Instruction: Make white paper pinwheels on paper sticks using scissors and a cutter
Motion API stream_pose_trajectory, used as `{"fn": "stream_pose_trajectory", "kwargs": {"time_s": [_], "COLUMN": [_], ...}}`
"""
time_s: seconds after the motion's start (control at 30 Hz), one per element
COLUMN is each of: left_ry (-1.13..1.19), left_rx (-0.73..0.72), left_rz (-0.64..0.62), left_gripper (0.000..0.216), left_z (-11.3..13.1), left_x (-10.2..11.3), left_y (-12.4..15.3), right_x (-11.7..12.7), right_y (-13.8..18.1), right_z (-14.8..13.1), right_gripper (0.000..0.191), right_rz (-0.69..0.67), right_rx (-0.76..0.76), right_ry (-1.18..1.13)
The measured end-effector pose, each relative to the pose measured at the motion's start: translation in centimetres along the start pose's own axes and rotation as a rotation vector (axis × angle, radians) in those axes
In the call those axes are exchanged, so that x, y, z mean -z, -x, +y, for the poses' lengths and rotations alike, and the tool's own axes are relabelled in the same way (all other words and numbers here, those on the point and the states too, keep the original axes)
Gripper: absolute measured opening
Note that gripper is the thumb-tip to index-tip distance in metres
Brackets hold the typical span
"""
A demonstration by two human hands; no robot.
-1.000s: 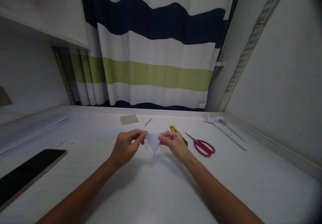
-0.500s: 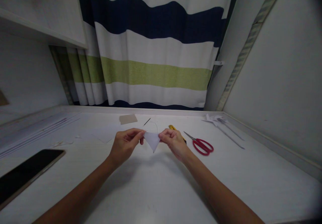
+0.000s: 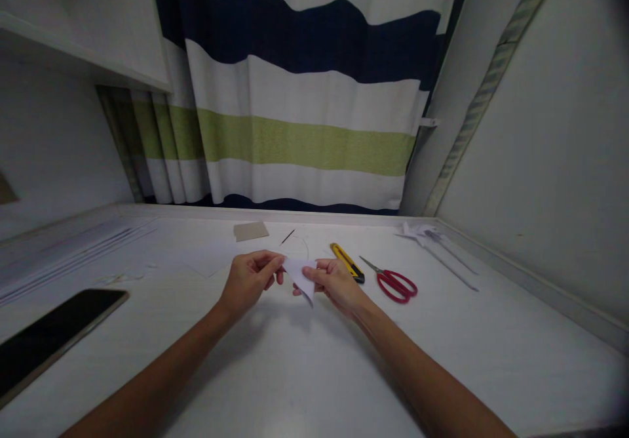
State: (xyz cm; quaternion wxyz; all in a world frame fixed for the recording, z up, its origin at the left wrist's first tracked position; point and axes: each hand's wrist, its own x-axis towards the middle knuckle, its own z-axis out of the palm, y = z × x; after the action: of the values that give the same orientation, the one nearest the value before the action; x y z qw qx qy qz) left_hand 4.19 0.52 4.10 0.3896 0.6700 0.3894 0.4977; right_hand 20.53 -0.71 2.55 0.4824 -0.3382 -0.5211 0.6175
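Note:
A small white folded paper triangle [image 3: 301,278] hangs between both hands just above the white desk [image 3: 314,366]. My left hand [image 3: 248,281] pinches its upper left corner with thumb and fingertips. My right hand [image 3: 334,284] grips its right side, fingers curled under the paper and thumb on top. The paper's point faces down and right.
A yellow utility knife [image 3: 347,262] and red-handled scissors [image 3: 393,282] lie right of my hands. A brown card piece [image 3: 251,231], a thin needle [image 3: 287,237] and flat white sheets [image 3: 206,258] lie behind. A dark phone [image 3: 54,333] lies at left, a white paper pinwheel [image 3: 422,235] at far right. A striped curtain [image 3: 304,97] hangs behind.
My right hand has slid left under the triangle, closing the gap between the hands. The paper has tilted, its point now aimed down-right. The utility knife is now uncovered.

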Motion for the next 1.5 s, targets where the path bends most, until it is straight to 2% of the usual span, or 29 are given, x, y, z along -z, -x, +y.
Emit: {"fn": "stream_pose_trajectory", "kwargs": {"time_s": [0.07, 0.17, 0.37, 0.57, 0.73, 0.8, 0.93, 1.0, 1.1, 1.23, 1.4, 1.5], "left_ry": [0.005, 0.006, -0.006, -0.039, -0.042, -0.024, 0.016, 0.012, -0.002, -0.011, 0.004, -0.067], "left_rx": [0.007, 0.015, 0.022, 0.015, 0.028, 0.023, -0.008, -0.022, -0.036, -0.056, -0.042, -0.001], "left_rz": [0.007, 0.025, 0.025, 0.036, 0.041, 0.089, 0.279, 0.301, 0.266, 0.194, 0.191, 0.135], "left_gripper": [0.021, 0.021, 0.021, 0.021, 0.02, 0.02, 0.019, 0.018, 0.017, 0.017, 0.019, 0.021], "left_z": [-0.2, -0.5, -0.8, -1.0, -1.0, -1.0, -1.0, -0.9, -0.5, -0.1, -0.3, -0.7], "left_x": [0.0, 0.0, 0.1, 0.3, 0.3, 0.8, 2.1, 2.4, 2.0, 0.7, 0.1, 0.8], "left_y": [-0.1, -0.2, -0.3, -0.4, -0.5, -0.9, -1.7, -1.8, -1.5, -0.6, -0.3, -0.9], "right_x": [0.0, 0.0, 0.1, 0.1, -0.3, -0.5, -0.5, -0.3, -0.1, -0.5, -0.7, -0.3], "right_y": [0.0, 0.1, 0.2, 0.5, 0.7, 0.6, 0.6, 0.7, 1.0, 0.8, 0.0, -0.1], "right_z": [0.1, 0.2, 0.6, 0.5, 0.4, 0.7, 1.0, 0.4, -0.6, -0.5, 0.9, 0.9], "right_gripper": [0.029, 0.03, 0.026, 0.02, 0.02, 0.024, 0.027, 0.03, 0.037, 0.031, 0.025, 0.025], "right_rz": [0.009, -0.046, -0.054, -0.139, -0.129, -0.133, -0.17, -0.164, -0.153, -0.167, -0.098, -0.097], "right_rx": [-0.026, -0.085, -0.107, -0.196, -0.177, -0.166, -0.19, -0.18, -0.182, -0.178, -0.006, 0.009], "right_ry": [-0.012, -0.023, 0.013, 0.034, 0.055, 0.053, 0.073, 0.067, -0.029, -0.113, 0.016, 0.127]}}
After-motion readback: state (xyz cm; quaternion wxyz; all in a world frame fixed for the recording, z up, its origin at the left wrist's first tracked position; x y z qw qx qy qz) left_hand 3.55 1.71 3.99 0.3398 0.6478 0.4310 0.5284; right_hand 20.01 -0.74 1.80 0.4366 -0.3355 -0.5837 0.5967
